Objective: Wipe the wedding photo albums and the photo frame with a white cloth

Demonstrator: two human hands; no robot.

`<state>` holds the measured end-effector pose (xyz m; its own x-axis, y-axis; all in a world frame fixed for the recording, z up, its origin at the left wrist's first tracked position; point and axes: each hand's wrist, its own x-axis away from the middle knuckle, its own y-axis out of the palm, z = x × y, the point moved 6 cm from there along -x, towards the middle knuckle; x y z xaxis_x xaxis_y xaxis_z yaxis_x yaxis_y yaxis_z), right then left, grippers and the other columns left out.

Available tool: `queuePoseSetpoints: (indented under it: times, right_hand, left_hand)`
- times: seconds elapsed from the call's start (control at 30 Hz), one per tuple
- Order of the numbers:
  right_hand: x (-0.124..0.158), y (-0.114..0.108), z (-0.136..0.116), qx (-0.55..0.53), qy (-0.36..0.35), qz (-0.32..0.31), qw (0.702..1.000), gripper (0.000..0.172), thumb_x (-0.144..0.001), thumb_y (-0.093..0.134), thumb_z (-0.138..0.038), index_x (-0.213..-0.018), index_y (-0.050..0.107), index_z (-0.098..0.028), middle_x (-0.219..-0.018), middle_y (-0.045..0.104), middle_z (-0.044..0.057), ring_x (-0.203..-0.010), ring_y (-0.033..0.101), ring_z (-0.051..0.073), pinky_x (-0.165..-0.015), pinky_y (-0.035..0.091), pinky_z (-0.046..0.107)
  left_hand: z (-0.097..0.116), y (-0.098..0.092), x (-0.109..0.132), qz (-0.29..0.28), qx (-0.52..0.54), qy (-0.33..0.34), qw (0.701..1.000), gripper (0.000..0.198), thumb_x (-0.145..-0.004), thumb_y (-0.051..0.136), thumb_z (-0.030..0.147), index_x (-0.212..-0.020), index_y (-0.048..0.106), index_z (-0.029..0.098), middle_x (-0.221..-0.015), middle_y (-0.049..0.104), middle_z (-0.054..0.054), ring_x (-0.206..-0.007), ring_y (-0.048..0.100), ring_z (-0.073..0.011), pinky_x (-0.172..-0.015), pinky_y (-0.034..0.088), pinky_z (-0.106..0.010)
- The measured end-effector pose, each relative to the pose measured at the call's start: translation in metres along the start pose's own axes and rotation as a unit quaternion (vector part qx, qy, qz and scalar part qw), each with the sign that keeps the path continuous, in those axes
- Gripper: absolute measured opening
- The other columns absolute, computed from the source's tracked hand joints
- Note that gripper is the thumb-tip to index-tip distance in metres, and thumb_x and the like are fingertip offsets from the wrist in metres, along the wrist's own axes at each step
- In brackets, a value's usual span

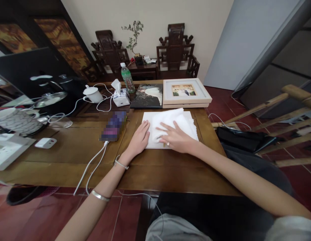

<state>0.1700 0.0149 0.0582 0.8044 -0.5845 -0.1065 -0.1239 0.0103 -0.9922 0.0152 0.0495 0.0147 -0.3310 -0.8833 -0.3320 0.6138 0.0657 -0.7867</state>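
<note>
A white flat board or frame [189, 117] lies on the wooden table [77, 147] in front of me, with a crumpled white cloth [175, 120] on top of it. My left hand [139, 139] lies flat at the white board's left edge, fingers stretched forward. My right hand [174, 137] presses flat on the white cloth, fingers spread, a ring on one finger. Behind the board stand a framed photo in a pale frame [185, 92] and a dark photo print [148, 96].
A phone [113, 125] on a white cable lies left of my hands. Farther back are a tissue box [121, 97], a green bottle [127, 78], a white teapot [93, 94] and tea ware at the left. Bamboo chair [283, 110] with a black bag at the right.
</note>
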Motion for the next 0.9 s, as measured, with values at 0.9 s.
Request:
queuePoseSetpoints:
  times: [0.9]
  right_hand:
    - [-0.002, -0.012, 0.005, -0.074, 0.023, -0.023, 0.997, 0.032, -0.095, 0.038, -0.019, -0.113, 0.064, -0.023, -0.126, 0.061, 0.009, -0.138, 0.028, 0.024, -0.108, 0.017, 0.058]
  left_hand:
    - [0.012, -0.008, 0.001, 0.053, 0.034, -0.010, 0.998, 0.047, -0.097, 0.031, 0.035, -0.128, 0.052, 0.008, -0.140, 0.047, -0.016, -0.134, 0.039, -0.0240, -0.114, 0.028, -0.042]
